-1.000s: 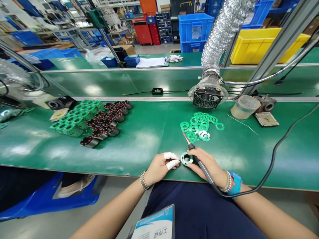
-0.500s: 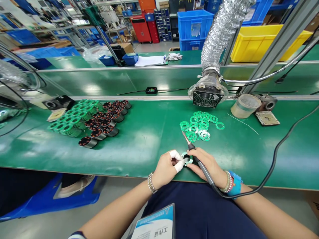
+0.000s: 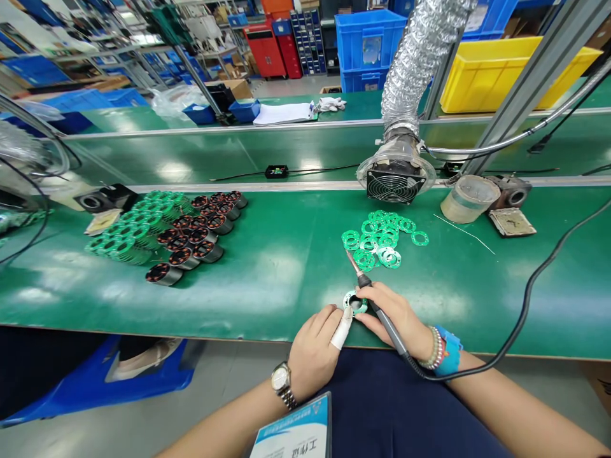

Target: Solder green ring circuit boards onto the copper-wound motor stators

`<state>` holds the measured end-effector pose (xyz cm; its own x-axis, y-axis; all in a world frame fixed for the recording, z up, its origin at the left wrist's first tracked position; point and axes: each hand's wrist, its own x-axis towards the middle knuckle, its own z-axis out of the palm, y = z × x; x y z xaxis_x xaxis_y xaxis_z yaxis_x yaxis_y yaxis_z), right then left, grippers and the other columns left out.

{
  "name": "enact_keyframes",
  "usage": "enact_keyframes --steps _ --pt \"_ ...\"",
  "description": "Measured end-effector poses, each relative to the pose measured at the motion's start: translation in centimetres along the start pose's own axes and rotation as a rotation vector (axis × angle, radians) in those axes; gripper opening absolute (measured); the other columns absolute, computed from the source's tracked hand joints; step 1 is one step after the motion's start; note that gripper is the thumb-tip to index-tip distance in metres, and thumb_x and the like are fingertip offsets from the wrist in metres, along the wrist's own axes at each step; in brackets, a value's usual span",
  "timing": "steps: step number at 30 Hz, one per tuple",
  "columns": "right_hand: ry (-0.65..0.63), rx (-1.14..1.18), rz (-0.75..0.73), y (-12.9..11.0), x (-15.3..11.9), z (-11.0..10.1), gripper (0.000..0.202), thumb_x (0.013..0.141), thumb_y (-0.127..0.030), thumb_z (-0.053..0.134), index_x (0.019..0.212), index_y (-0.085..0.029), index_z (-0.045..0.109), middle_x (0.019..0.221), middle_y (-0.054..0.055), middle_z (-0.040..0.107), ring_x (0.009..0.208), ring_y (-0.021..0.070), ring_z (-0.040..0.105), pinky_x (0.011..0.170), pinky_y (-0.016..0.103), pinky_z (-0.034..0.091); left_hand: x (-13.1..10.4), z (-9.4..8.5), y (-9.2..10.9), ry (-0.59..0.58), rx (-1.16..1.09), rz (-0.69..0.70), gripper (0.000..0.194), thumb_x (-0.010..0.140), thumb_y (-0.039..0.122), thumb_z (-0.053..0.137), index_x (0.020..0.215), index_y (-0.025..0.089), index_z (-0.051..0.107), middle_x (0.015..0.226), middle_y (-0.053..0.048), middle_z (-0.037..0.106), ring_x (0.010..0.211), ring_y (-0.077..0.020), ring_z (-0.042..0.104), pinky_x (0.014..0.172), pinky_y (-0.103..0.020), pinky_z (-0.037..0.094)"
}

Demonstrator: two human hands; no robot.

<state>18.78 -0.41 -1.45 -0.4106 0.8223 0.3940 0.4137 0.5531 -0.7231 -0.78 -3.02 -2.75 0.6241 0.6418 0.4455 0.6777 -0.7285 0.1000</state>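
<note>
My right hand [image 3: 398,318] is closed round a soldering iron [image 3: 389,327], its copper-coloured tip pointing up and left over the bench. Its thumb and fingertips also steady a small part with a green ring-shaped circuit board [image 3: 347,299] on top and a dark centre. At the part's left edge, my left hand [image 3: 317,346] has its fingers closed together, with a white-wrapped thumb pressed against the part. What lies under the left fingers is hidden. Just beyond the tip lies a loose pile of green ring-shaped circuit boards [image 3: 377,238].
Stacked green boards [image 3: 126,232] and rows of copper-wound motor parts [image 3: 195,238] stand at the left. A fan with a foil duct [image 3: 396,181], a tub [image 3: 468,200] and a soldering iron stand [image 3: 515,194] are at the back. The iron's black cable [image 3: 527,292] loops at the right.
My left hand has turned over from a pinch, its back and the watch face now showing, its wrapped thumb on the part. My right hand stays nearly still with the iron.
</note>
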Motion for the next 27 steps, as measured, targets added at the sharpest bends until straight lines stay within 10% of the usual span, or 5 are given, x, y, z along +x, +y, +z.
enact_keyframes --steps 5,11,22,27 --pt "0.011 0.022 -0.003 -0.1 0.0 0.0 0.025 0.087 -0.020 0.053 0.111 -0.021 0.048 0.094 0.006 0.054 0.081 0.0170 0.053 0.073 0.029 0.047 1.5 -1.7 -1.7 -0.146 -0.193 -0.032 0.036 0.083 0.009 0.040 0.115 0.014 0.055 0.094 -0.012 0.066 0.089 -0.0247 0.061 0.072 -0.036 0.052" --pt "0.029 0.050 0.015 -0.1 0.2 -0.2 0.026 0.086 -0.022 0.057 0.111 -0.022 0.049 0.101 0.006 0.057 0.090 0.0177 0.056 0.080 0.030 0.046 4.0 -1.7 -4.7 -0.256 -0.577 -0.418 0.026 0.087 0.021 0.045 0.108 0.016 0.058 0.096 -0.007 0.067 0.083 -0.0162 0.062 0.075 -0.028 0.050" --pt "-0.015 -0.001 -0.029 -0.9 -0.4 -0.5 0.036 0.084 -0.024 0.059 0.118 -0.021 0.045 0.106 0.009 0.057 0.094 0.0203 0.055 0.082 0.033 0.047 3.8 -2.1 -3.0 -0.317 -0.667 -0.444 0.018 0.084 0.023 0.044 0.074 0.015 0.057 0.073 -0.002 0.060 0.067 -0.0134 0.054 0.065 -0.025 0.043" --pt "-0.016 0.006 -0.022 -0.7 -0.3 0.0 0.031 0.086 -0.020 0.056 0.115 -0.022 0.045 0.102 0.008 0.057 0.089 0.0194 0.054 0.077 0.032 0.047 4.0 -1.4 -3.5 -0.458 -1.048 -0.644 0.016 0.082 0.021 0.041 0.069 0.015 0.050 0.066 -0.001 0.055 0.053 -0.0106 0.052 0.052 -0.023 0.046"
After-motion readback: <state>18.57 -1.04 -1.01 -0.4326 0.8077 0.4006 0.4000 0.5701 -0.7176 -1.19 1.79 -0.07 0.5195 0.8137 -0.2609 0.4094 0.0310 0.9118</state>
